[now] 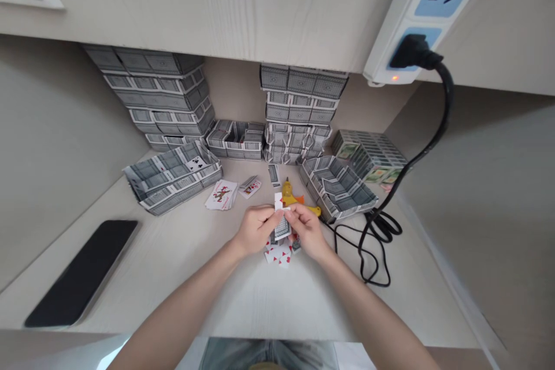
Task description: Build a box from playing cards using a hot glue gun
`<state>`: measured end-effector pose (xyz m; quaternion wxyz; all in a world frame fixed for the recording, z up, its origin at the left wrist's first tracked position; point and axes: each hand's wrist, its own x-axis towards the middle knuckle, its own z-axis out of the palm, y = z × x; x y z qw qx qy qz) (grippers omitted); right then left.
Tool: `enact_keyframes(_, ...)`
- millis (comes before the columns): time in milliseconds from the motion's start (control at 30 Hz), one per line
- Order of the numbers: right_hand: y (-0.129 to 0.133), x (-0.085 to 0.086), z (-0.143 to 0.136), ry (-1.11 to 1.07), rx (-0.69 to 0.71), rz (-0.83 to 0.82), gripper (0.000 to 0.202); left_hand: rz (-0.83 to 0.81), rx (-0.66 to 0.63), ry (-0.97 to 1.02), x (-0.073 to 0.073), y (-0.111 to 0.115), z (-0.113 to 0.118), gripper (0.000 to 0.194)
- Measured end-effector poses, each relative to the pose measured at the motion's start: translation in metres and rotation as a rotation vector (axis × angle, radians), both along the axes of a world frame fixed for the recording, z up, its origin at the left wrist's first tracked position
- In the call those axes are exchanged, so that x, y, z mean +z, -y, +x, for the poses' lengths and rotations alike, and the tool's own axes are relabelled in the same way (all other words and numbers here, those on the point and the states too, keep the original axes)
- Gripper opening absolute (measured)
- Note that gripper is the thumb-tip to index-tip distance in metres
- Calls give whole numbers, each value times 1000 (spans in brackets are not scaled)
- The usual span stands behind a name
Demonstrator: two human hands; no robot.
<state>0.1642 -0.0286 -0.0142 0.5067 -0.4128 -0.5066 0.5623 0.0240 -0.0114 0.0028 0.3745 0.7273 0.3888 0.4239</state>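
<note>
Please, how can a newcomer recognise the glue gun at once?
On the pale desk, find the open card-built tray at the right. Just left of it, partly behind the right hand, lies the glue gun: the only bright yellow tool among the cards.

From where I stand, I see a pale wood-grained desktop set into a nook, with a grey side panel on the left and another grey panel on the right. A beige back wall shows behind, under a light wood-grained board. A white power strip with blue socket faces sits against that board, its small indicator glowing orange. Soft light falls across the desktop.
</note>
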Motion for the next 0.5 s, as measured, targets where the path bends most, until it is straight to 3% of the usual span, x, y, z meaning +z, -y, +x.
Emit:
enact_keyframes(167,1,-1,-2,-28,72,-29,31,-8,-1,-5,-2,-3,-1,42)
enact_keyframes(367,5,5,-5,-68,170,-43,31,-64,101,49,-4,-7,-3,41)
enact_keyframes(500,4,7,-4,-83,84,-23,27,-42,105,23,-6,-10,-5,44)
